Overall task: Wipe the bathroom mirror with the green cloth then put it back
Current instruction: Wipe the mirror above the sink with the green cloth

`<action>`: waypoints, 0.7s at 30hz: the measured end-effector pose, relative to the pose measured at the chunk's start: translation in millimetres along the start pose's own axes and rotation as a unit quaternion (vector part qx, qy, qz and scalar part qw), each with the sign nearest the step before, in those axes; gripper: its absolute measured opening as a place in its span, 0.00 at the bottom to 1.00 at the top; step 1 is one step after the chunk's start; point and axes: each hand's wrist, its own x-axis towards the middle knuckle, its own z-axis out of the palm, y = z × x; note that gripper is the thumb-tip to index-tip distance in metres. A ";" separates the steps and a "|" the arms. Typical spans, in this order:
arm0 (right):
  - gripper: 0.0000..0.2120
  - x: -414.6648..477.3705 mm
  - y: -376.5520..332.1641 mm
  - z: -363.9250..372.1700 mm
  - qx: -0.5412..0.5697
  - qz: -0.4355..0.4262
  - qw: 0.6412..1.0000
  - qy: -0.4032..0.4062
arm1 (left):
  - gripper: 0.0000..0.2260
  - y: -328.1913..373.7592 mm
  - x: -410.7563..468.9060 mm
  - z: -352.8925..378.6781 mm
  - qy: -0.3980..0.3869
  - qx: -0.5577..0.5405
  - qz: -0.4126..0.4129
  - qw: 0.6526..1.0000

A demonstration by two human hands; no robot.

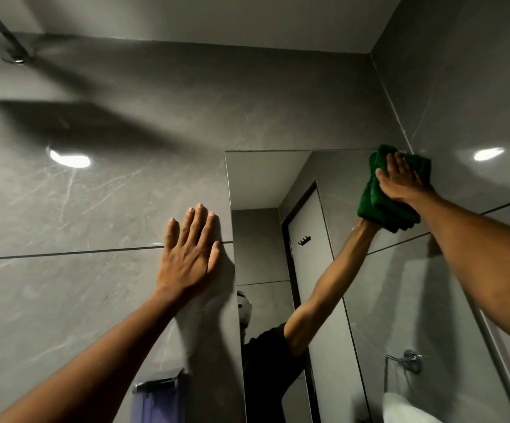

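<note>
Likely soft and light, the green cloth (pixel 380 209) is being pressed across its folds onto the mirror (pixel 263 184) by the flattened right hand (pixel 400 178); the left hand (pixel 186 254) is being braced, outspread, on the wall (pixel 95 209).

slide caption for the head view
Right hand presses the green cloth to the mirror, top right corner; left hand flat on the wall.

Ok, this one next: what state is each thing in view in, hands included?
mirror: wall-mounted, being wiped at its top right corner.
green cloth: folded, pressed against the mirror.
right hand: flat on the green cloth, fingers straight.
left hand: open, flat on the tiled wall beside the mirror.
purple towel: hanging from its rail, lower left.
white towel: hanging below a towel ring, lower right.
</note>
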 end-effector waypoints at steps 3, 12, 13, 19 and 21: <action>0.29 7.1 10.0 -0.3 0.002 -0.010 1.000 -0.005 | 0.29 1.8 -0.3 0.8 -0.001 0.003 0.001 1.000; 0.27 5.2 -18.6 15.2 0.039 -0.058 0.996 0.047 | 0.29 1.9 1.1 4.3 0.010 0.016 -0.009 1.000; 0.26 -0.7 -30.0 19.2 0.039 -0.101 0.993 0.050 | 0.29 1.3 1.0 3.9 0.010 0.015 -0.009 1.000; 0.27 -9.5 -19.2 15.9 0.014 -0.074 0.995 0.063 | 0.29 0.4 -0.7 4.6 0.010 0.014 0.000 1.000; 0.27 -11.2 -4.6 11.2 0.017 -0.027 0.998 0.046 | 0.29 -0.4 -0.2 5.0 0.006 0.015 0.000 1.000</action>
